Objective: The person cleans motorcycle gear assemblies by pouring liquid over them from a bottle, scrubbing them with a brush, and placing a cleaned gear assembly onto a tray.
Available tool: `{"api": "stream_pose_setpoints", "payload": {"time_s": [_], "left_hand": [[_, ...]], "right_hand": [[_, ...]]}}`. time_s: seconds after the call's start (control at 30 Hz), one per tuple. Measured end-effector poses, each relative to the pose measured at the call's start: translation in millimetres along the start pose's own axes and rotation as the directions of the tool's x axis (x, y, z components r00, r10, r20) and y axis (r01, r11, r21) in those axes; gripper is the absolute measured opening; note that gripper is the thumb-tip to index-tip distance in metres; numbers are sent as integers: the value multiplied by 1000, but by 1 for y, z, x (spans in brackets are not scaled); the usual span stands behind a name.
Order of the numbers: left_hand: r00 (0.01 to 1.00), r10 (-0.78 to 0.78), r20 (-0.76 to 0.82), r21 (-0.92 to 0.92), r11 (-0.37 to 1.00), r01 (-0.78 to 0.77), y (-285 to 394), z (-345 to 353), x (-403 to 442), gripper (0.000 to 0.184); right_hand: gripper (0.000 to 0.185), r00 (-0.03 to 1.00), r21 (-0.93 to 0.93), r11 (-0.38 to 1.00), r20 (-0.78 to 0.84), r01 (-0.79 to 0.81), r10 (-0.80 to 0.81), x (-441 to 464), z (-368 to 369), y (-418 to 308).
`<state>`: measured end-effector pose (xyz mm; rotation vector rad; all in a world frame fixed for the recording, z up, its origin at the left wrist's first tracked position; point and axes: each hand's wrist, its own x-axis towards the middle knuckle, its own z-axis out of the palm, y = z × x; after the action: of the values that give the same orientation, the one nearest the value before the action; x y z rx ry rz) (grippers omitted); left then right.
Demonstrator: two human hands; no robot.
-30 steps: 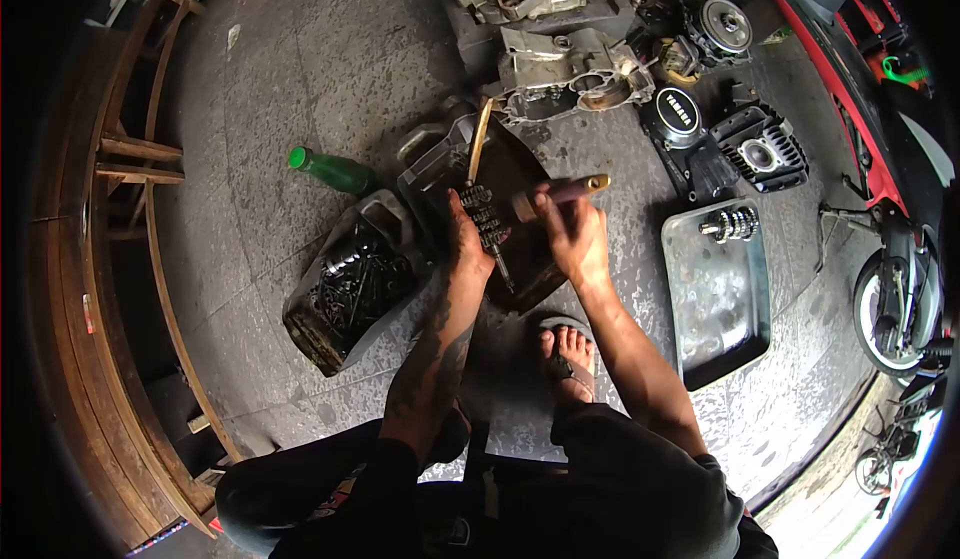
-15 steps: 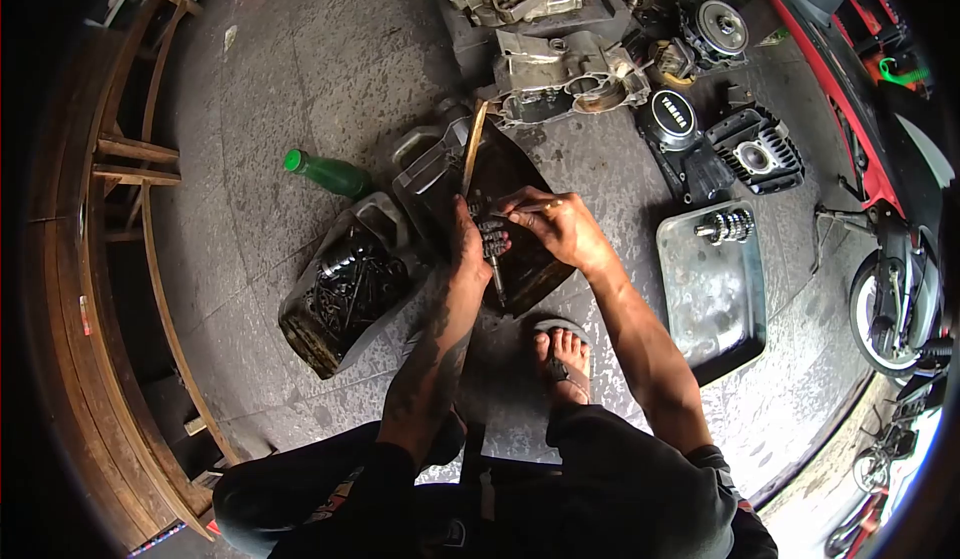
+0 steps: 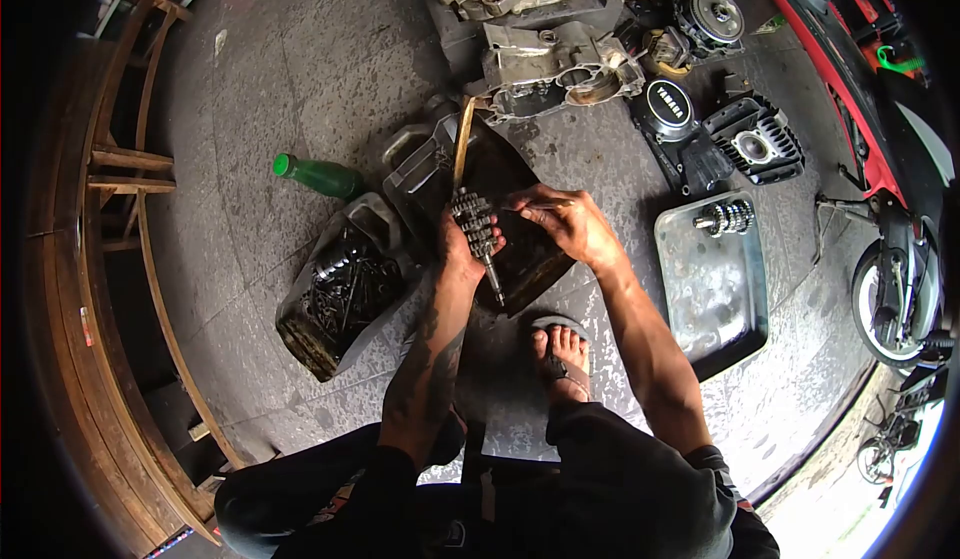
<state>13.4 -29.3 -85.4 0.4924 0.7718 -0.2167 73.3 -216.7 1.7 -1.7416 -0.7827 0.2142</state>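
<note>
My left hand [image 3: 458,251] is wrapped around a gear shaft [image 3: 474,221], its stacked gears facing up and its thin end pointing down toward me. My right hand [image 3: 578,227] pinches a thin stick-like tool [image 3: 548,205], whose tip lies just right of the gears; I cannot tell whether it touches them. Beneath both hands is a dark, oily cut-open container [image 3: 525,284]. A wooden stick or handle [image 3: 463,144] rests in that container, its lower end hidden behind the gears.
Left of my hands, a cut container [image 3: 305,349] holds small metal parts; a green bottle [image 3: 325,176] lies beyond. Engine cases [image 3: 560,64] and a YAMAHA cover [image 3: 668,107] are ahead. A metal tray [image 3: 710,294] with another gear shaft [image 3: 727,218] sits right, near a motorcycle [image 3: 880,299].
The gear shaft has turned in my left hand, so more of its gears show. My right hand has shifted slightly right and down, and the tool is farther from the gears' middle.
</note>
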Motion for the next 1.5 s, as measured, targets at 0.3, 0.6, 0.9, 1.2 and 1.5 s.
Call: {"api": "stream_pose_setpoints", "payload": {"time_s": [0.3, 0.6, 0.9, 1.2, 1.5], "left_hand": [[999, 6, -46, -5, 1000, -7, 2, 20, -11, 73], [999, 40, -22, -29, 999, -41, -2, 22, -15, 60], [997, 60, -48, 54, 997, -57, -3, 24, -18, 65], [993, 113, 34, 27, 993, -114, 1, 16, -14, 58], [985, 166, 47, -32, 986, -165, -2, 20, -15, 57]], "right_hand": [[15, 995, -41, 999, -104, -7, 3, -1, 13, -16], [18, 995, -87, 996, -84, 37, -45, 0, 19, -22], [14, 984, -105, 984, -122, -143, 130, -3, 10, -32], [14, 976, -61, 987, -170, -151, 139, -7, 6, -40], [13, 978, -121, 984, -176, -133, 110, -5, 6, -46]]}}
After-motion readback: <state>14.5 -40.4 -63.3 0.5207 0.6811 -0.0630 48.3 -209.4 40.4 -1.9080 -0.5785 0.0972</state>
